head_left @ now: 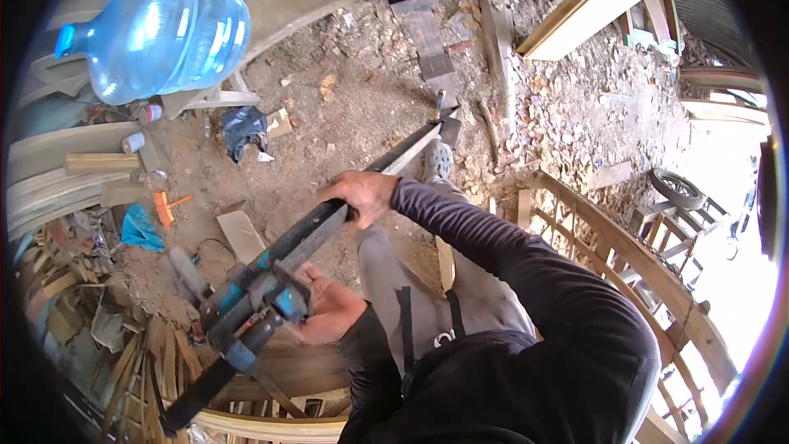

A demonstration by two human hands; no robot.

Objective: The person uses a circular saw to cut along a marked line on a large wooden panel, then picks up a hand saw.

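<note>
A long, dark metal bar clamp point(320, 228) with worn blue paint on its head slants across the view, from the lower left up to near my shoe. My right hand point(366, 195) is wrapped around the middle of the bar. Beside the blue-marked head, my left hand point(325, 304) grips the clamp from its near side, with some fingers hidden behind the metal. A black handle point(201, 395) sticks out past the head at the lower left. The bar's far end lies close to my grey clog point(440, 160).
A large blue water bottle point(173, 33) lies at the upper left. Black plastic point(243, 133), a blue bag point(142, 228) and an orange object point(167, 208) litter the dirt ground. Wood scraps point(164, 353) pile up at lower left. A wooden frame point(633, 255) and a wheel point(675, 188) stand right.
</note>
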